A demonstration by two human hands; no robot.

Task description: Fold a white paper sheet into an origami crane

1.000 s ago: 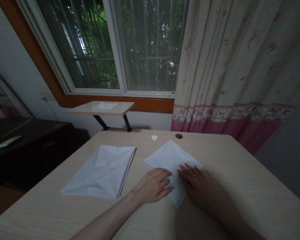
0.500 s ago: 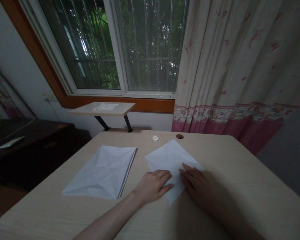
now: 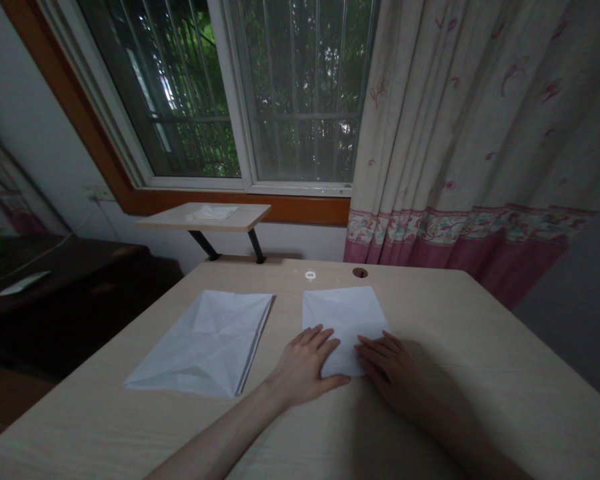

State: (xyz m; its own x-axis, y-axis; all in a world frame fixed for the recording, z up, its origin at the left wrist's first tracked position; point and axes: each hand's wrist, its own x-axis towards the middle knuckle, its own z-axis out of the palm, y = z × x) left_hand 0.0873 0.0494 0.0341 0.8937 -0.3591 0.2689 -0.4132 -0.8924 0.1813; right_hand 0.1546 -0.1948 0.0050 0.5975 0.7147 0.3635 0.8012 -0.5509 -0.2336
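Observation:
A white square of paper lies flat on the pale wooden table, its far edge roughly level with the table's back edge. On its left edge rests my left hand, fingers spread and thumb on the near side. My right hand touches the paper's right side with fingers stretched out. Neither hand grips anything. To the left lies a larger stack of creased white paper, apart from both hands.
A small raised shelf on black legs holds crumpled white paper at the back left. Behind the table are a window and a long curtain. A dark surface stands at the far left.
The paper between my hands has turned from a diamond pose to nearly square-on. My left fingers have spread and moved slightly forward; my right hand has shifted slightly.

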